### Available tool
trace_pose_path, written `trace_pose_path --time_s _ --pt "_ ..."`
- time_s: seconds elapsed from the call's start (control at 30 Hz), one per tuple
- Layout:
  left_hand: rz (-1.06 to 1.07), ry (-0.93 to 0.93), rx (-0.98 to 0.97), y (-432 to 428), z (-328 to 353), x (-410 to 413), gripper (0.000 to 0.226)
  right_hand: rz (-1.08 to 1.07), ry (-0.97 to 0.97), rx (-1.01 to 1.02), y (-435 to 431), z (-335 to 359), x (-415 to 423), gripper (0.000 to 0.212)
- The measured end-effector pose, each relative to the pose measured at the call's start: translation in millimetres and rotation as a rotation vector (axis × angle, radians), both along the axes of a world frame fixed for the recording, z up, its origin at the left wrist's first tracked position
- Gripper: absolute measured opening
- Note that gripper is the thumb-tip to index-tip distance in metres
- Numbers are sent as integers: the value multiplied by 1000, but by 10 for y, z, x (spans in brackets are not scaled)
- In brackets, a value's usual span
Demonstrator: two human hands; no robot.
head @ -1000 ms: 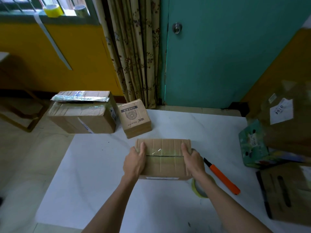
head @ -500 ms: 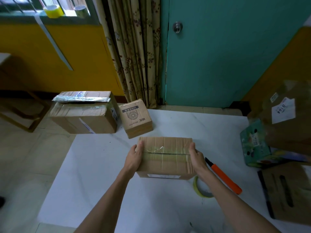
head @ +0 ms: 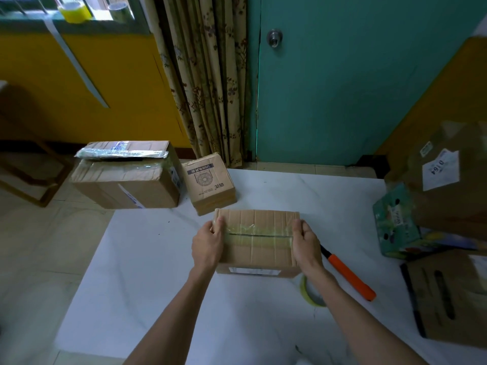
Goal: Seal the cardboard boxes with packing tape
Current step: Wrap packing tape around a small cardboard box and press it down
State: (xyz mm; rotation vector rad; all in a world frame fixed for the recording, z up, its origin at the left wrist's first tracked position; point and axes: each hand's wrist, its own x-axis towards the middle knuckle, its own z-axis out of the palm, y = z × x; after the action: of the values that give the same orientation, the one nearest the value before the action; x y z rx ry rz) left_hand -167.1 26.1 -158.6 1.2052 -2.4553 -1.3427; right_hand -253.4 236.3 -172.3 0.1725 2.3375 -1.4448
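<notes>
Cardboard box [head: 259, 248] sat near the middle of the white tabletop [head: 158, 272], flaps closed, with a strip of clear tape [head: 253, 231] running along the top seam from one end to the other. Both hands were clamped on the box. The left hand [head: 208, 246] gripped the left end, thumb on top at the tape's end and fingers wrapped down the side. The right hand [head: 305, 245] did the same on the right end. The hands were apart, with the box between them.

A yellow-green tape roll [head: 307, 289] lay flat on the tabletop just beside the box's near right corner, partly hidden under the right forearm. An orange-handled knife [head: 351, 276] lay to the right of the box, pointing diagonally; its dark tip was behind the right hand.

A small printed box [head: 209, 184] stood tilted just behind the held box, apart from it. A larger taped box [head: 126, 180] was at the far left corner – couldn't tell if it rested on the tabletop. On the right edge were a green printed carton [head: 395, 222], a big brown box with a white label [head: 448, 180] against it, and a slotted brown carton [head: 448, 299] nearer the camera.

Two more tape rolls [head: 75, 11] sat on the window ledge – well away from the tabletop.
</notes>
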Motion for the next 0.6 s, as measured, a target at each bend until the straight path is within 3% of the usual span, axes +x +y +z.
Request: trace_pose_path --time_s 0.13,0.3,0.43,0.53,0.6 --pt "-121 -174 -23 85 6 -1 64 89 -109 94 15 -102 15 111" --pt "-113 -176 -22 88 -1 -24 59 89 -82 125 -21 -94 0 69" --pt "-118 -182 -13 71 45 -22 62 75 -150 -59 28 -64 -8 70" --pt "-168 -235 78 3 66 -24 73 -131 -91 -223 225 -108 83 55" --pt "-151 -230 101 -10 57 -16 78 -258 37 -138 456 -160 227 37"
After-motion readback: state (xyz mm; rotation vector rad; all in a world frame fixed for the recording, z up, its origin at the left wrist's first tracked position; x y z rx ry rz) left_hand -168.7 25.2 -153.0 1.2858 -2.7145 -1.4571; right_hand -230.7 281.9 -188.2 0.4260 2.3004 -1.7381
